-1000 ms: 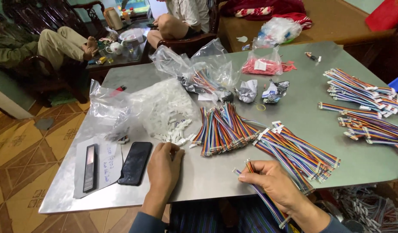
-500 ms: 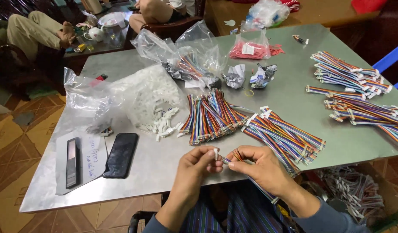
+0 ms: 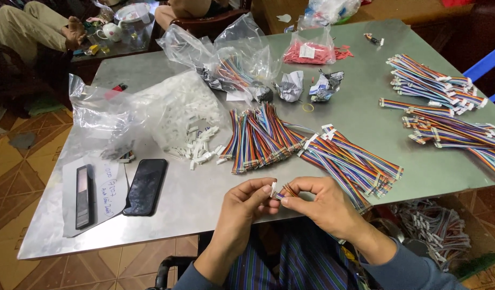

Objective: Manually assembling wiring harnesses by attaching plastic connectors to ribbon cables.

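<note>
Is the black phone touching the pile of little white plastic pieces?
Apart. The head view shows bare metal table between the black phone and the nearest white plastic pieces spilling from their bag.

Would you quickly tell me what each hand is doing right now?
Left hand: closed, fingertips pinching a small white connector.
Right hand: closed, pinching the end of a multicoloured ribbon cable at the connector.
</note>
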